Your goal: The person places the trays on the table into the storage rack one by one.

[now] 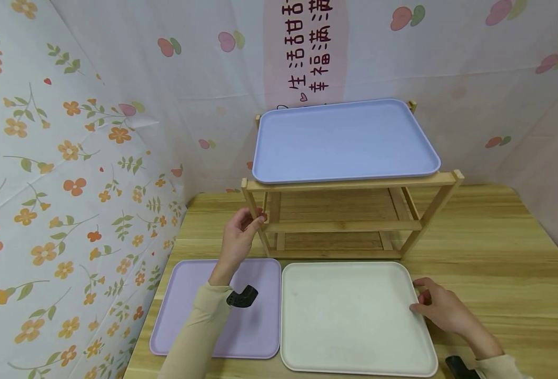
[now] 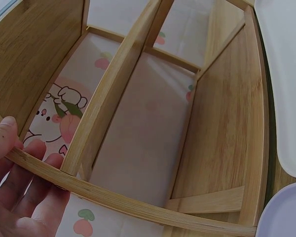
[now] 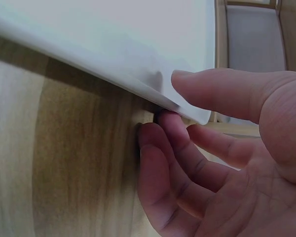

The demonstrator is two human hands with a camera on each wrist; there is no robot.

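Observation:
My left hand (image 1: 238, 237) grips the left front post of a wooden shelf rack (image 1: 350, 227). In the left wrist view the fingers curl behind that post (image 2: 138, 207), with the thumb on its other side. Low on the right, my right hand (image 1: 449, 310) pinches the right edge of a white tray (image 1: 355, 316). The right wrist view shows its thumb over the rim of the tray and the fingertips at the underside, close to the tabletop. A blue tray (image 1: 345, 142) lies across the top of the rack.
A lilac tray (image 1: 265, 337) lies left of the white one, under my left forearm. The wooden table (image 1: 506, 252) extends to the right. Printed cloth (image 1: 203, 68) hangs behind the rack and along the left side.

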